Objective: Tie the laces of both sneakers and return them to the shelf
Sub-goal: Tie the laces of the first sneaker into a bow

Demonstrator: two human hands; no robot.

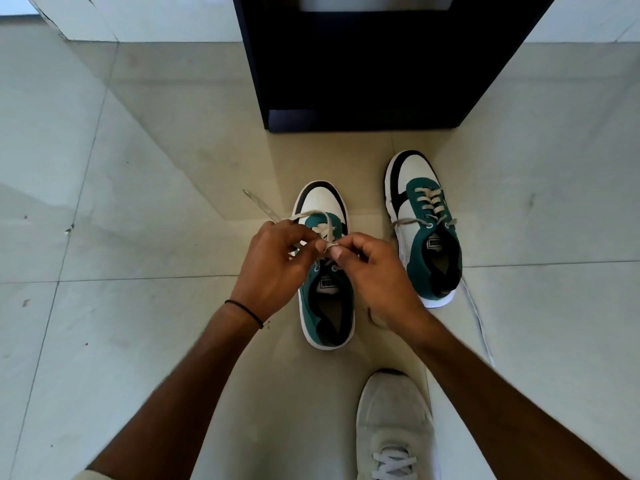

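Two green, white and black sneakers stand on the tiled floor, toes pointing away from me. Over the near sneaker (325, 306) my left hand (273, 265) and my right hand (377, 271) each pinch a grey lace (322, 220), and the strands cross between my fingertips above the tongue. One lace end sticks out to the upper left. The far sneaker (426, 223) sits to the right with its laces (408, 221) loose; one strand trails down the floor past its heel.
A dark shelf unit (363, 81) stands on the floor just beyond the sneakers. My own foot in a pale grey shoe (394, 427) rests at the bottom right. White walls run along the back on both sides of the unit.
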